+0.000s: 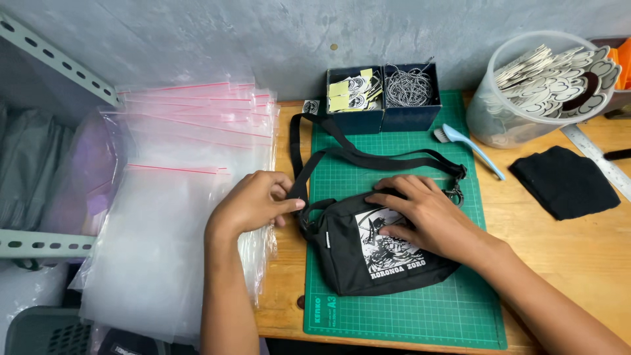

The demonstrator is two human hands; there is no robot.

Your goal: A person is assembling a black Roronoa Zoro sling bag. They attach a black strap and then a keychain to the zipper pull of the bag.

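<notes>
**Black sling bag held flat on the green cutting mat**

A wooden table runs below a grey wall. Over its left part lies a spread of clear zip bags with pink seal strips, stacked and overlapping, hanging past the near edge. At the middle sits a green cutting mat with a printed grid.

On the mat lies a black sling bag, flat, its printed black-and-white panel facing up. Its long axis runs left to right, tilted slightly, with the left end a little farther from the person. Its black strap loops away toward the wall and comes back to a metal clip at the bag's right end.

The right hand rests palm down on the bag's upper right part, fingers spread and pressing flat on the print. The left hand is at the bag's left end, thumb and fingers pinched together on the strap where it joins the bag.

Behind the mat stand two dark boxes, one with paper tags, one with coiled cords. To the right stand a clear tub of printed cut-outs, a black cloth, and a light blue brush.
</notes>
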